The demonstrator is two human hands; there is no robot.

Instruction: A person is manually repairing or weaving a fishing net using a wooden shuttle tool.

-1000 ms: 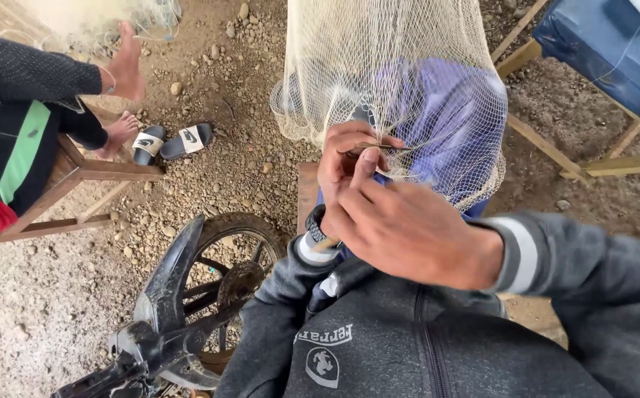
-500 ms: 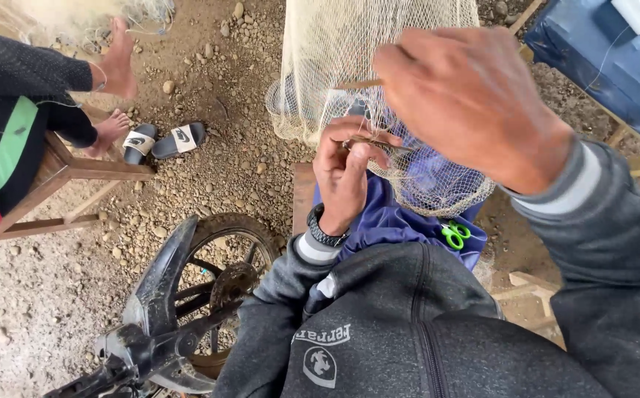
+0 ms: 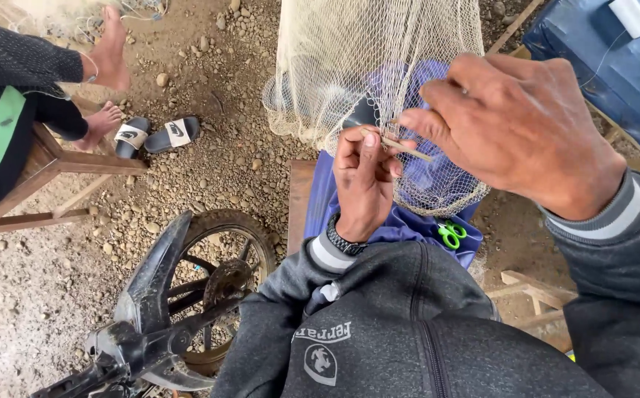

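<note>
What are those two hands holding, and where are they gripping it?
The right hand pinches one end of a thin netting needle; the left hand pinches the fishing net mesh beside it.

Net [image 3: 379, 66] top cut off; scissors [image 3: 450, 234] partly hidden by cloth [image 3: 408, 225].

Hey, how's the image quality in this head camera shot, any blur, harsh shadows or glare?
Head view: soft, even daylight, no hard shadows or glare. The left hand and net are fairly sharp; the right hand, close to the lens, looms large and slightly soft. Wide-angle stretching shows at the edges, as on the wheel.
</note>
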